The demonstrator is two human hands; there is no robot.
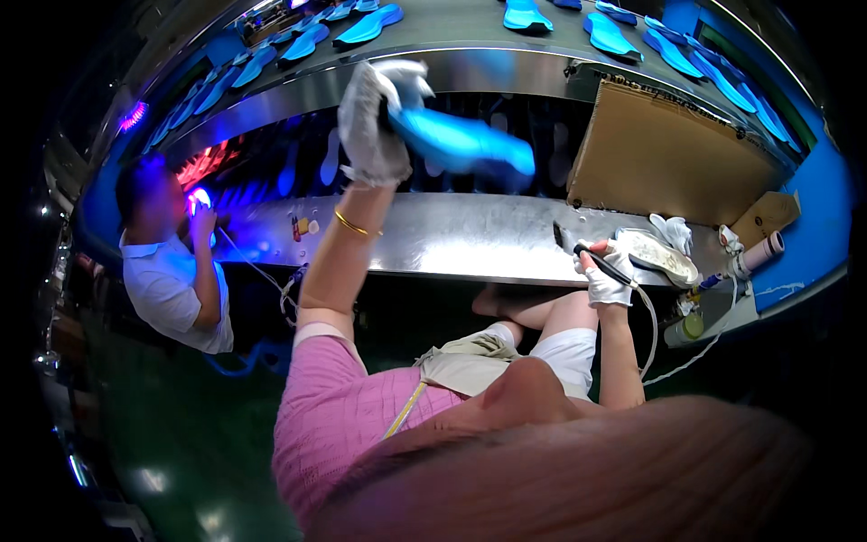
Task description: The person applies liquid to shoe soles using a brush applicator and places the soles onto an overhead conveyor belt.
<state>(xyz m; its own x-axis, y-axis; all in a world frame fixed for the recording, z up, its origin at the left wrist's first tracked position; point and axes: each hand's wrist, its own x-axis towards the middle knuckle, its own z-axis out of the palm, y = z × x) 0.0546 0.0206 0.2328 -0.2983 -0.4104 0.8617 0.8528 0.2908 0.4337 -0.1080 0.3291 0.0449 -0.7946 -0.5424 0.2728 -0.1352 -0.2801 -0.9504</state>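
Left hand (372,122), in a white glove, is raised up high and closed around one end of a blue insole (465,143), which sticks out to the right in front of the steel conveyor (470,77) where more blue insoles (607,34) ride along the top. Right hand (605,275), also gloved, is wrapped tight around a black tool (603,265) with a cord hanging off it, sitting at the edge of the steel bench (452,239). Just right of it there's a white shoe sole (657,256) lying on the bench, with a cardboard sheet (668,154) propped up behind. A co-worker (172,271) in a white shirt stands off to the left.
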